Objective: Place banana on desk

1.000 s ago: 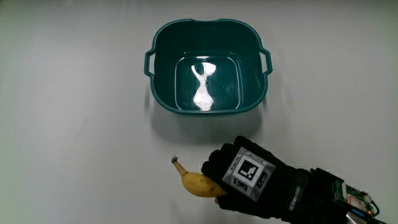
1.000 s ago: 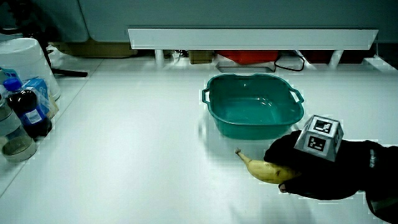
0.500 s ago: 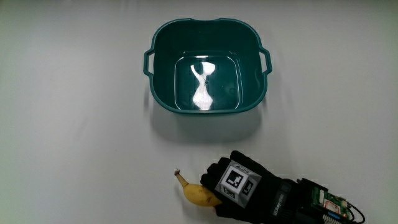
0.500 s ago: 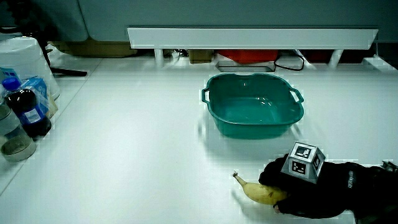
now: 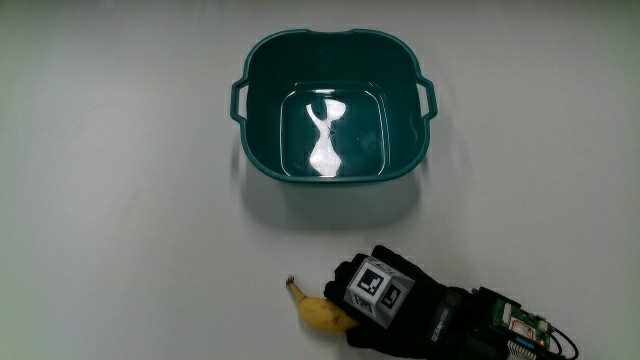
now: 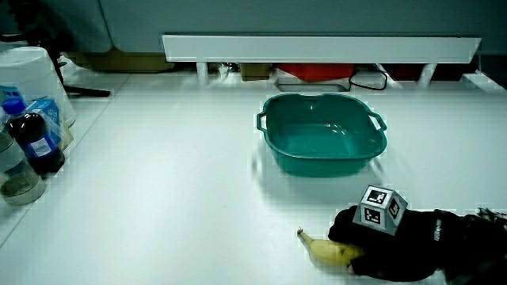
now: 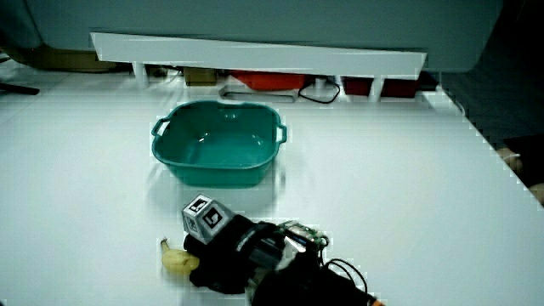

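A yellow banana (image 5: 318,311) lies on the white table, nearer to the person than the teal basin (image 5: 258,160), its stem end pointing away from the hand. The gloved hand (image 5: 385,305) is closed around the banana's thick end, low on the table. The banana (image 6: 327,250) and the hand (image 6: 380,245) also show in a side view, with the basin (image 6: 277,154) farther from the person. Another side view shows the hand (image 7: 223,255) covering most of the banana (image 7: 175,261), near the basin (image 7: 170,161). The basin holds nothing.
A dark bottle (image 6: 32,142), a blue carton (image 6: 49,115), a white container (image 6: 32,75) and a small jar (image 6: 20,188) stand at the table's edge in a side view. A low white partition (image 6: 317,47) runs along the table, with cables under it.
The hand with the banana has drawn nearer to the person and sunk lower toward the table; over the last half second it barely moved. The basin has stayed put.
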